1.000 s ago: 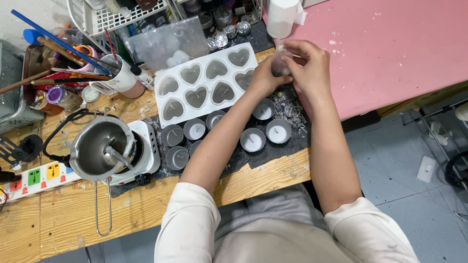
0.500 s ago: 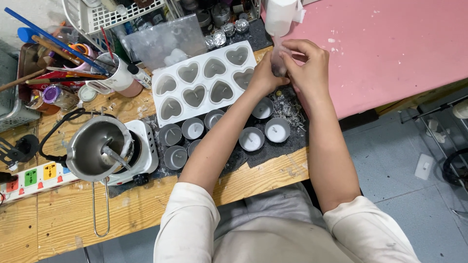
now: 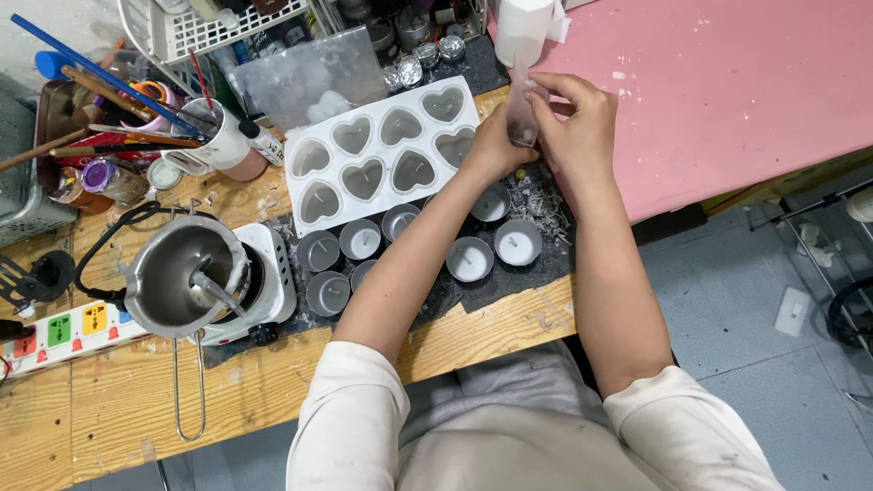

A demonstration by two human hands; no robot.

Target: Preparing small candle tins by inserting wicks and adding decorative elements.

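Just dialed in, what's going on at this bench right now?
A person at a wooden workbench holds a small clear bag between the left hand and right hand, above the far edge of the bench by a pink surface. Below the hands, small round tins with white filling and wicks sit on a dark mat. A white heart-shaped mould tray lies beside them, and a metal melting pot rests on a small white hotplate.

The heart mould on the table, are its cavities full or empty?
Full, it seems: each cavity of the heart mould shows a pale, smooth fill with a wick in it.
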